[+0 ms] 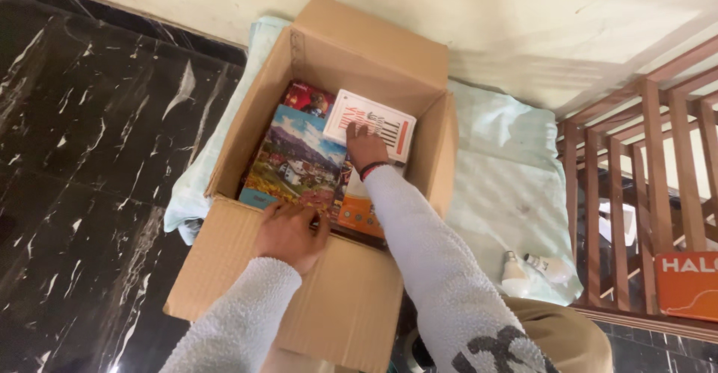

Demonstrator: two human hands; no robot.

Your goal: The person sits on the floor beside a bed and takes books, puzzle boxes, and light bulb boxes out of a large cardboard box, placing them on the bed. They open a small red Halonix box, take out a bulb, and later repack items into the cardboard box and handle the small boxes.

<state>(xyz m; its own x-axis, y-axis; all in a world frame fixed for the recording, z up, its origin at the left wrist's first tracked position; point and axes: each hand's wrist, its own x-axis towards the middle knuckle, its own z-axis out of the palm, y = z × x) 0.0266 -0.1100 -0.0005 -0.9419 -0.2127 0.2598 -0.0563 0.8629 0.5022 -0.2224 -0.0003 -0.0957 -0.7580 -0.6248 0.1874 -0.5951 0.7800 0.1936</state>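
**Hand Positions at the Open Carton**

Right hand (365, 145) reaches toward 12 o'clock, fingers flat on the white book (370, 125); no grip closed. The book lies in the cardboard box (351, 306), long axis running 10-to-4 o'clock. Left hand (290, 232) rests spread on the landscape book (295, 160) at the near flap.

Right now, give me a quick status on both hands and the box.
Left hand open on the cardboard box front edge. Right hand pressing the white book inside. Nothing blocking.

cardboard box (419, 156) open on top, books (299, 156) covering its floor
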